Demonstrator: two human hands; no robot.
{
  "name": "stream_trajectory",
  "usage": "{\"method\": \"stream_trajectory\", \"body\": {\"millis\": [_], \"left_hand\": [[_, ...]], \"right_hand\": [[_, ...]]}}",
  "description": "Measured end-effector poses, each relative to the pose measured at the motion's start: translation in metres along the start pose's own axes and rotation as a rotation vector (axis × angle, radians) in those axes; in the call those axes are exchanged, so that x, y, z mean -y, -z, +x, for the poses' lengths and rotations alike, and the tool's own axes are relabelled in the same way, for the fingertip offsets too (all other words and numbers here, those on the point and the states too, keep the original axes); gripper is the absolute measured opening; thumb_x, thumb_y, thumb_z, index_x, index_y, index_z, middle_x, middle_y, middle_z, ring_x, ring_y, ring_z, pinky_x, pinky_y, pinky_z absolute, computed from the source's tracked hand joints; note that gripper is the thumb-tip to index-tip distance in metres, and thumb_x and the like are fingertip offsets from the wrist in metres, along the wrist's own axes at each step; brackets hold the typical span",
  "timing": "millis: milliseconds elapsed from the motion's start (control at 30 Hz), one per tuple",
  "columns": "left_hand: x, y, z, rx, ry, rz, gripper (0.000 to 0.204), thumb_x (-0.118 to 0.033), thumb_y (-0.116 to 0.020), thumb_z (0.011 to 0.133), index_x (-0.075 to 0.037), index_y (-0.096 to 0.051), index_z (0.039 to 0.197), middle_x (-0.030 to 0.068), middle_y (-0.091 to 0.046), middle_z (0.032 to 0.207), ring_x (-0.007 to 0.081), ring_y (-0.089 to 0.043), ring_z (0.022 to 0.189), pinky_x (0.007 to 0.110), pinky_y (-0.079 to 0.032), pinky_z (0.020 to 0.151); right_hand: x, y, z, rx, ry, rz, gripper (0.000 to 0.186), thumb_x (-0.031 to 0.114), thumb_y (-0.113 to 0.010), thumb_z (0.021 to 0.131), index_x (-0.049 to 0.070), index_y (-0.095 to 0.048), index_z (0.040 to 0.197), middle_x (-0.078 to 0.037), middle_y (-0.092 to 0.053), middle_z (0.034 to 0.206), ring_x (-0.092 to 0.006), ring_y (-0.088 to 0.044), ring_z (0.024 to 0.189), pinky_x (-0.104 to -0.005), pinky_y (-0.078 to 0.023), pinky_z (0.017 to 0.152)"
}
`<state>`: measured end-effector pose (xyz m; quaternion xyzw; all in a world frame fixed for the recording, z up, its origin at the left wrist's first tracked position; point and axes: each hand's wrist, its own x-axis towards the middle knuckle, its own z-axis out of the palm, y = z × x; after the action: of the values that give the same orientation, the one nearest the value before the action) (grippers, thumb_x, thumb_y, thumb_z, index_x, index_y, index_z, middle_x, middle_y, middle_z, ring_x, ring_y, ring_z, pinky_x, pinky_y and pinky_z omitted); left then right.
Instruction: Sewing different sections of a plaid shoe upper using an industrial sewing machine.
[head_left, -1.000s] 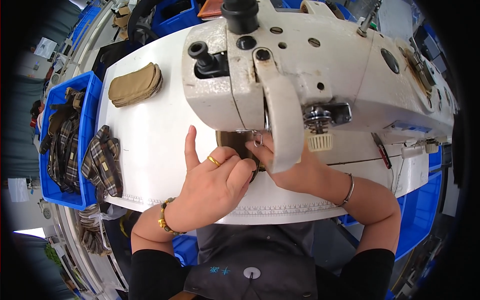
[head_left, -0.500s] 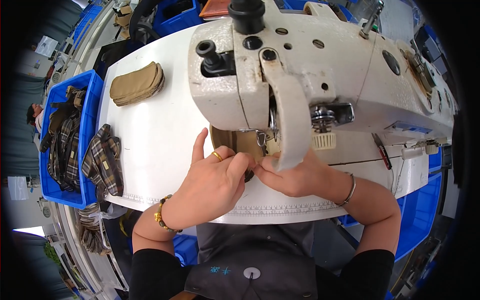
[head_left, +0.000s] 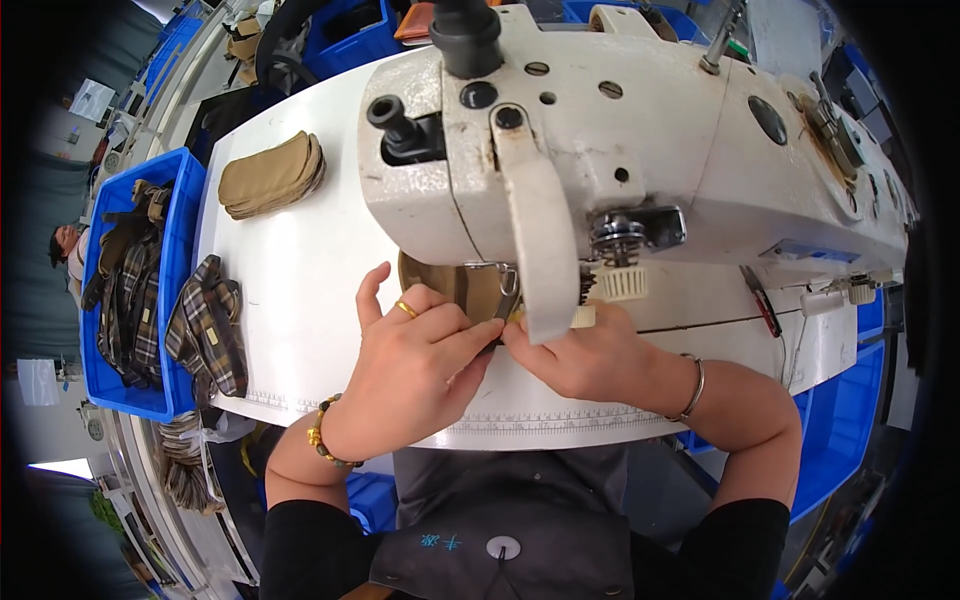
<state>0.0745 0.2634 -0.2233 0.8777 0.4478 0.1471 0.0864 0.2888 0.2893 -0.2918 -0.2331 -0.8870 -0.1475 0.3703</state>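
Observation:
Under the head of a white sewing machine lies a brown fabric piece, partly hidden by the machine and my fingers. A narrow dark strip runs along its right edge. My left hand pinches the near edge of the fabric between thumb and fingers, its little finger raised. Close beside it, my right hand is closed at the same edge, just right of the strip. The machine's curved white lever partly covers the right fingertips.
A stack of brown fabric pieces lies on the white table, back left. A blue bin with plaid items stands left, another plaid item beside it. A red-handled tool lies right. A person is at far left.
Both hands and the brown fabric have shifted slightly left in the picture, along with the machine. The dark strip at the fabric's edge now shows more between my fingertips.

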Motion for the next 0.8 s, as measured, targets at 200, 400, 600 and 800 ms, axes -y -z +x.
{"method": "stream_trajectory", "body": {"millis": [200,400,600,800], "left_hand": [[0.003,0.002,0.004,-0.033,0.002,-0.087,0.024,-0.010,-0.077,0.077,-0.012,-0.076,0.101,-0.0026,-0.059,0.078,0.0200,-0.059,0.085,0.058,-0.026,0.106],[0.005,-0.001,0.005,-0.049,0.038,-0.088,0.024,-0.010,-0.076,0.078,-0.012,-0.076,0.102,-0.0021,-0.059,0.077,0.0208,-0.059,0.085,0.056,-0.029,0.105],[0.005,-0.024,0.004,-0.084,-0.007,0.071,0.031,-0.011,-0.079,0.072,-0.018,-0.077,0.102,-0.0043,-0.061,0.080,0.0197,-0.059,0.087,0.054,-0.029,0.101],[0.000,-0.039,0.006,-0.153,-0.102,0.110,0.018,-0.007,-0.075,0.067,-0.013,-0.075,0.083,-0.0056,-0.056,0.085,0.0178,-0.054,0.088,0.058,-0.029,0.101]], "right_hand": [[0.003,-0.008,-0.013,0.114,-0.262,0.133,0.019,0.012,-0.067,0.077,0.006,-0.067,0.096,-0.002,-0.056,0.071,-0.0141,-0.058,0.060,-0.0291,-0.044,0.046],[-0.006,-0.008,-0.012,0.354,-0.048,0.059,0.026,0.011,-0.066,0.073,0.003,-0.067,0.098,-0.005,-0.060,0.069,-0.0192,-0.064,0.060,-0.0326,-0.047,0.047],[0.011,-0.004,-0.011,0.280,-0.099,0.065,0.016,0.014,-0.066,0.066,0.004,-0.067,0.079,-0.004,-0.057,0.067,-0.0169,-0.061,0.059,-0.0314,-0.047,0.047],[0.016,0.003,-0.010,0.318,-0.087,0.124,0.010,0.014,-0.065,0.067,0.005,-0.064,0.072,-0.004,-0.054,0.063,-0.0166,-0.058,0.054,-0.0310,-0.045,0.045]]}}
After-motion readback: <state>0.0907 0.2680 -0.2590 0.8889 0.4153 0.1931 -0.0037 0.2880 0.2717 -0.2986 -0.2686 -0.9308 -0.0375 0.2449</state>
